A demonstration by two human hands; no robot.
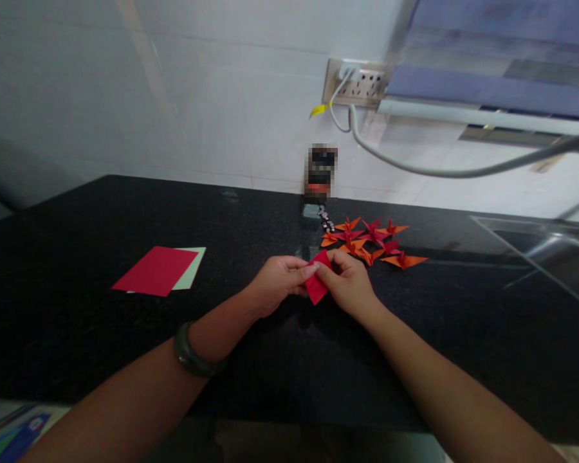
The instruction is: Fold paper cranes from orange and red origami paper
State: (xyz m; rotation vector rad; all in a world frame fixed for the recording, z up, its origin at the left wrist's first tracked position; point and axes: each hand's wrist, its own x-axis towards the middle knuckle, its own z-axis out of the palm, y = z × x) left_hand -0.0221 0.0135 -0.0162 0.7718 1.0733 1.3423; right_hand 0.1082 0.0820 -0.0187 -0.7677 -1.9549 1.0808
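Note:
A small folded piece of red paper is pinched between both hands above the dark countertop. My left hand grips its left side, thumb on top. My right hand holds its upper right side, with the thumb pressed close to the left one. Just beyond my right hand lie several folded paper cranes, some orange and some red. Off to the left, a flat red sheet rests over a pale green sheet. The fingers hide part of the folded paper.
The black countertop runs along a white tiled wall. A pixelated dark object with a beaded strap stands against the wall. A sink is at the right. A grey cable hangs below the wall socket.

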